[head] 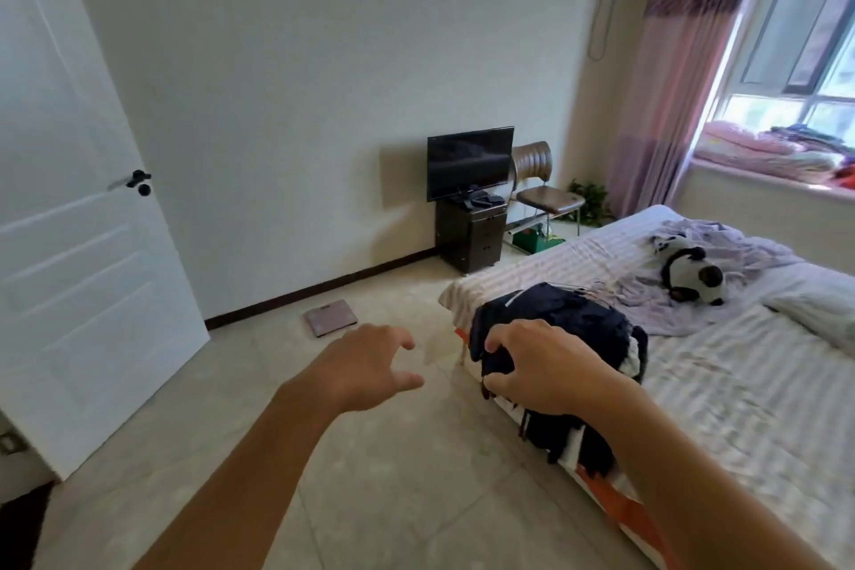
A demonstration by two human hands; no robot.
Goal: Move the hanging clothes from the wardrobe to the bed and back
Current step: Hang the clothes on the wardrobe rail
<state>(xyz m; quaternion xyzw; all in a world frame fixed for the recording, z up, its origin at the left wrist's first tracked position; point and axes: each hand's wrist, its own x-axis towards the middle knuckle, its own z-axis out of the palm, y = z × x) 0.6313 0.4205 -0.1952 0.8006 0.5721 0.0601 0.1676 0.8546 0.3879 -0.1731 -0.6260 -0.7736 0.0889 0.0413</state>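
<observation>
Dark navy clothes [555,324] — lilac-and-white striped bed [740,384] — black-and-white panda [689,273].

Two bare arms

The left hand [365,366] and right hand [539,368] wear no gloves, rings or watch. No sleeves show.

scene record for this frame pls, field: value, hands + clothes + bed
left hand: held over the floor, fingers loosely curled, holds nothing
right hand: at the near edge of the dark clothes pile, fingers curled; grip unclear
dark clothes pile: lies on the bed's near corner, partly hanging over the edge
bed: striped sheet, crumpled lilac blanket at the far end
panda plush: lies on the blanket
wardrobe: not in view
</observation>
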